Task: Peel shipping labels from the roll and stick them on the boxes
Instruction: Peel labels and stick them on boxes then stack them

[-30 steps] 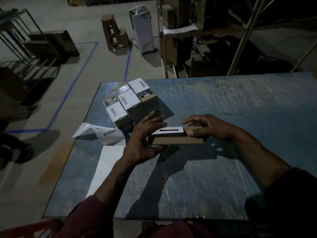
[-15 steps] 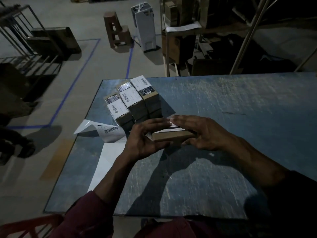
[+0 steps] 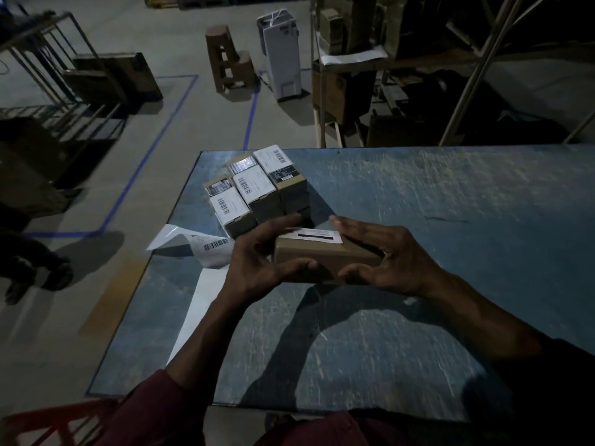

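Observation:
A small brown cardboard box [image 3: 325, 260] with a white label [image 3: 317, 235] on its top is held just above the blue table [image 3: 450, 220]. My left hand [image 3: 257, 262] grips its left end, thumb on the near face, fingers over the top. My right hand [image 3: 389, 255] grips its right end the same way. Behind them stands a block of several labelled boxes [image 3: 254, 188]. A strip of label backing paper [image 3: 206, 278] with one barcode label [image 3: 216, 244] trails off the table's left edge.
The table's left edge lies close to the stacked boxes. Beyond it is concrete floor with blue tape lines [image 3: 154, 146], a metal rack [image 3: 58, 91], a white tall unit [image 3: 281, 56] and shelving [image 3: 386, 75] behind the table. A person's feet [image 3: 38, 275] stand at left.
The box lay flat on the table with both hands pressing its label. Both hands have now closed round its ends and lifted and tilted it toward me.

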The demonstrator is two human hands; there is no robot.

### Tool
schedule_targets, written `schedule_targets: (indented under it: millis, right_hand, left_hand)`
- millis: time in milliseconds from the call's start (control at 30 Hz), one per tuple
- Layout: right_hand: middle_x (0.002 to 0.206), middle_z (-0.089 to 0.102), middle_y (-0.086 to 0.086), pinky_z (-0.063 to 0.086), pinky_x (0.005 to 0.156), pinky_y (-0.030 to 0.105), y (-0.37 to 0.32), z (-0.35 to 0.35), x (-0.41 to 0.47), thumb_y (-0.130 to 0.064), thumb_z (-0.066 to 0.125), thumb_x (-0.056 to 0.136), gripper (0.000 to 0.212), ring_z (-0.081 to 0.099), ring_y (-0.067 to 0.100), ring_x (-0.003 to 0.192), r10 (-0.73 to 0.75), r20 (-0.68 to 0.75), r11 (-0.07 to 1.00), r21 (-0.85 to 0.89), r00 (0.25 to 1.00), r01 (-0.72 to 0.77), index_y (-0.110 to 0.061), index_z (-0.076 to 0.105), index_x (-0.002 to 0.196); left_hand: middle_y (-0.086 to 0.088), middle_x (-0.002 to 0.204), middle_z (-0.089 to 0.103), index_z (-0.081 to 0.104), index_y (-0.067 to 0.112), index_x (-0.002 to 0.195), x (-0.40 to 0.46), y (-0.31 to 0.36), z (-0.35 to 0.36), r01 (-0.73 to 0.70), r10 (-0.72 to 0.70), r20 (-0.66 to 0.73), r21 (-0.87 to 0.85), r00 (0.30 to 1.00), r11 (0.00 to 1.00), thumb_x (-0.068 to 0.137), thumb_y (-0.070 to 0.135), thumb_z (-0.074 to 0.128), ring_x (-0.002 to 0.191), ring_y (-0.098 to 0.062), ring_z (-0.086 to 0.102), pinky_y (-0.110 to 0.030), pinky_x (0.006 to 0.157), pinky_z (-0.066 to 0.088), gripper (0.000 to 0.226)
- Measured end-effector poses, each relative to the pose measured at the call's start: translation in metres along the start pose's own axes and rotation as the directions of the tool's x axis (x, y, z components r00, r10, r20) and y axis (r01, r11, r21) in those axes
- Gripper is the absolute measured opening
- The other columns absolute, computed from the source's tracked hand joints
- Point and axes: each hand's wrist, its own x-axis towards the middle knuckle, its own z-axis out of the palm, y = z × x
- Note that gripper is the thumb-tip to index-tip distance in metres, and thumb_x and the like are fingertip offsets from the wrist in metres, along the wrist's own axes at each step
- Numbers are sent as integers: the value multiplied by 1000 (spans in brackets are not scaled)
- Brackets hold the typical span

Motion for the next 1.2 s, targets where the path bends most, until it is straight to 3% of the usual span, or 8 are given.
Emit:
schedule_targets:
  millis: [133, 300, 500, 700, 867, 967, 1133, 1200]
  right_hand:
    - [153, 52, -6, 54, 104, 32, -2, 2, 3, -45, 78, 86, 76, 58, 12, 130, -39, 53, 997, -64, 998, 42, -17, 51, 151]
    - [131, 70, 10, 56, 103, 49, -2, 5, 1, -19, 98, 68, 57, 66, 21, 126, -48, -176, 994, 89, 983, 65, -2, 76, 117]
    - [158, 49, -1, 47, 113, 40, 0, 5, 7, -24, 84, 84, 82, 50, 21, 141, -61, 44, 993, -94, 997, 65, -15, 45, 155]
    - [140, 65, 2, 53, 108, 39, 3, 14, 1, -6, 91, 74, 53, 54, 20, 138, -79, -129, 996, 29, 989, 83, -16, 75, 123]
    - [140, 62, 18, 49, 107, 47, -1, 18, -1, -25, 78, 85, 48, 52, 21, 135, -153, -245, 953, -293, 957, 77, -18, 69, 132]
    - [126, 72, 15, 52, 97, 52, -5, 20, 1, -15, 86, 80, 48, 67, 29, 117, -292, -296, 880, -456, 909, 134, -10, 74, 125]
    - [163, 41, 10, 39, 117, 53, -21, 33, 0, -47, 75, 77, 96, 46, 33, 145, -98, -143, 882, -472, 985, 19, -17, 35, 159]
    - [163, 41, 12, 45, 113, 54, -24, 45, 2, -54, 80, 76, 109, 46, 34, 145, 8, -175, 906, -415, 985, -81, -17, 24, 162]
  left_hand:
    - [-6, 138, 68, 76, 5, 121, -2, -5, -7, -77, 76, 25, 33, 997, 997, 69, 13, 96, 128, -18, 66, -38, 98, 60, 57]
    - [-12, 131, 71, 78, 3, 110, 1, -8, -6, -145, 145, 1, -34, 989, 989, 65, 6, 95, 122, -24, 69, -40, 94, 61, 49]
    - [-10, 128, 72, 82, 10, 103, 6, -11, -3, -154, 155, 12, -60, 988, 986, 66, 13, 98, 118, -29, 70, -55, 90, 61, 40]
    - [-7, 127, 72, 81, 16, 101, 7, -10, 1, -135, 135, 13, -42, 991, 990, 65, 12, 98, 118, -26, 70, -53, 90, 62, 41]
    - [-8, 128, 72, 81, 13, 101, 12, -8, 3, -176, 177, -35, 8, 984, 984, 66, 9, 98, 119, -24, 70, -48, 92, 62, 40]
    - [-8, 127, 73, 81, 7, 103, 14, -8, 8, -200, 205, -67, 70, 977, 977, 67, 7, 99, 117, -21, 71, -44, 92, 62, 40]
    - [2, 117, 76, 81, 21, 104, 20, 5, 31, -25, 49, -260, 97, 964, 995, 71, 23, 98, 108, -11, 73, -41, 91, 62, 37]
    - [5, 114, 77, 81, 22, 107, 24, 17, 41, -7, 63, -255, 215, 965, 977, 73, 26, 96, 104, -4, 71, -36, 89, 61, 37]
